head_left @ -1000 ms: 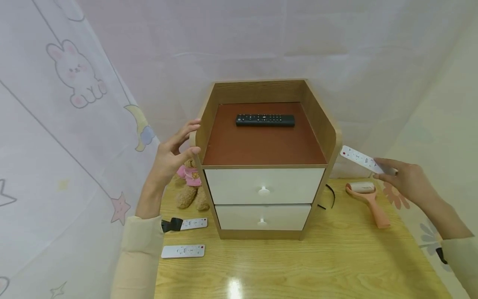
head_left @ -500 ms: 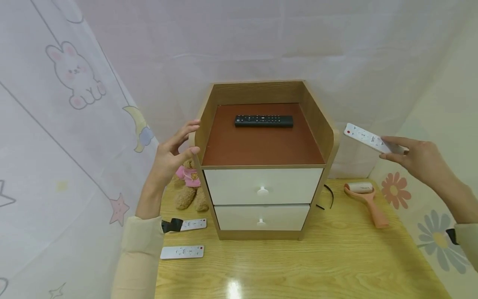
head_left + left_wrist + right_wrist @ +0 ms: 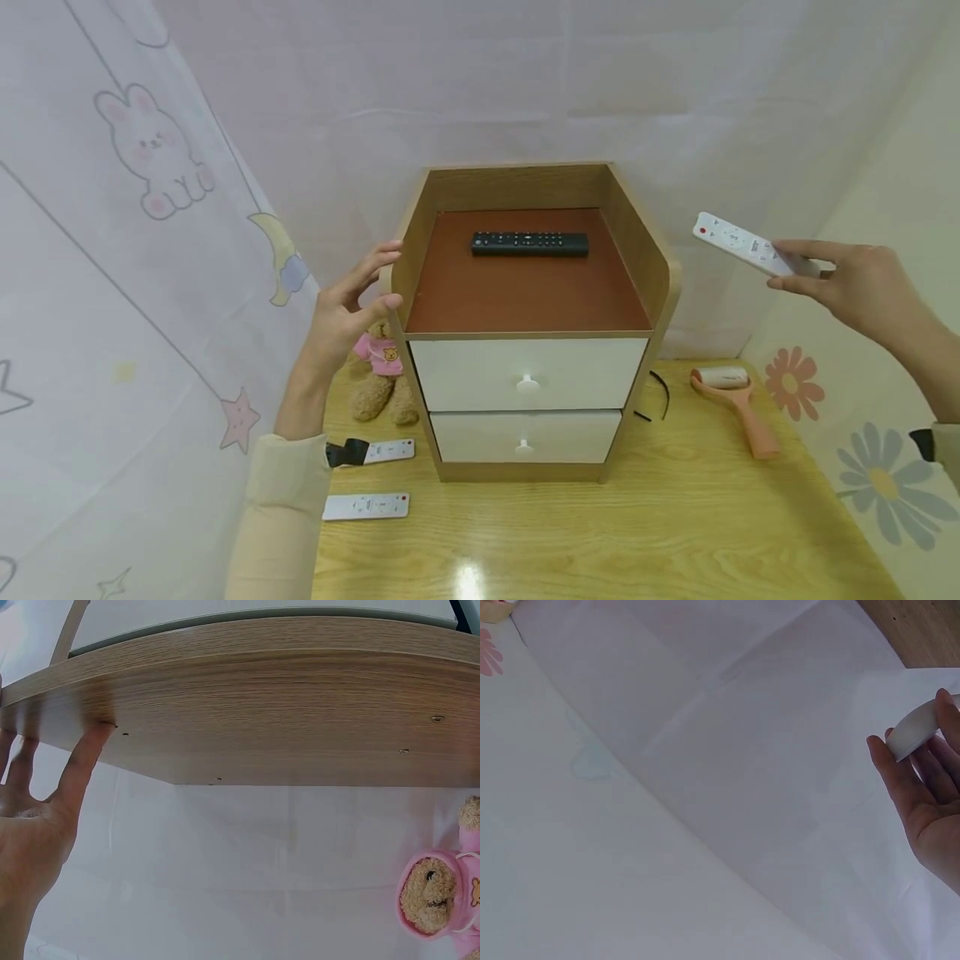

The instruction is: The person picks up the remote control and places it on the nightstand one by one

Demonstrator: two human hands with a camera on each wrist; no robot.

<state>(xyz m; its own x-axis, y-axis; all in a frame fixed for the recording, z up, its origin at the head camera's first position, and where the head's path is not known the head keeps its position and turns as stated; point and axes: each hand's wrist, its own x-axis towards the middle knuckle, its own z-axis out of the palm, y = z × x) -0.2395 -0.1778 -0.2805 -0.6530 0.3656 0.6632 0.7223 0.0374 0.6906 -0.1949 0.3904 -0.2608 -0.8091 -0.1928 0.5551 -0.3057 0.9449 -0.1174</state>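
Observation:
My right hand (image 3: 862, 279) holds a white remote control (image 3: 738, 240) by one end, pinched between thumb and fingers. It is raised in the air to the right of a small wooden cabinet (image 3: 528, 483) with two white drawers. In the right wrist view the remote's end (image 3: 915, 731) shows between the fingers. My left hand (image 3: 337, 312) rests against the cabinet's left side panel (image 3: 285, 712), its fingers fairly straight and touching the wood. A black remote control (image 3: 529, 243) lies across the cabinet's reddish-brown top, inside the raised edges.
Left of the cabinet lie a white remote (image 3: 366, 506) and another, partly black-wrapped one (image 3: 390, 450). A teddy bear (image 3: 386, 357) in pink sits behind them. An orange-handled lint roller (image 3: 753, 421) and a thin black strip (image 3: 662, 392) are to the right. Printed cloth surrounds the table.
My right hand has risen with the white remote, from beside the cabinet's front corner to above that level and slightly right. The left hand stays at the side panel.

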